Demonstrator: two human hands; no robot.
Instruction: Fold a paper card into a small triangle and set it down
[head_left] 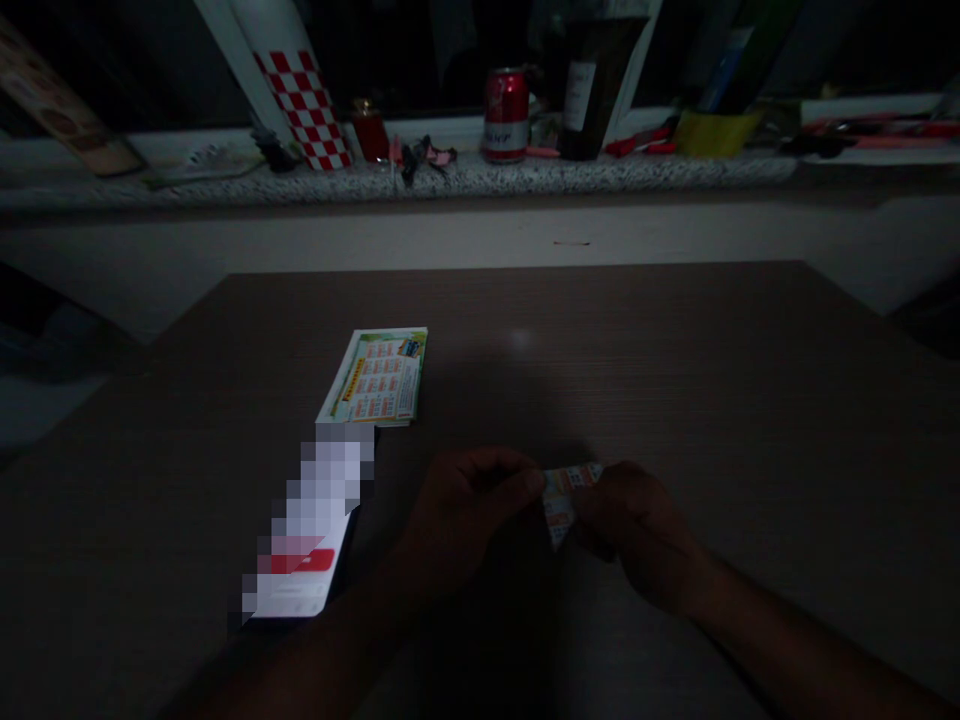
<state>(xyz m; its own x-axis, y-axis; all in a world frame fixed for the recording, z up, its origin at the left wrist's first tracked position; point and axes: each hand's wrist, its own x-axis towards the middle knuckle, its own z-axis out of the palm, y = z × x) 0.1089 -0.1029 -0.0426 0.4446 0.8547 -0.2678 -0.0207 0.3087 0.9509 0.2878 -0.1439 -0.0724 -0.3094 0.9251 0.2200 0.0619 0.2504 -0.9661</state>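
Head view shows, in rather dim light, two bare hands meeting over a wood-grain table (675,370). Between them is a small printed paper (559,505), narrowing to a point toward the person. The left hand (469,510) is almost closed, with its thumb and forefinger pinching the left corner of this paper. The right hand (641,530) is curled around the opposite side, thumb against the paper; its other fingers are partly hidden.

As I judge, some folding is already done, because the paper has a tapered outline. How many folds are finished, and how many are left, I cannot tell. Ahead and left of the left hand lies a stack of printed leaflets (386,378), flat and seemingly not folded, with similar orange print.

Nearer to the left forearm, a lit smartphone (300,565) narrows the room on that side; whether the arm touches it is not clear. Room for moving seems wider to the right of the right hand, and forward to the table's far edge, before the crowded granite windowsill (450,182).
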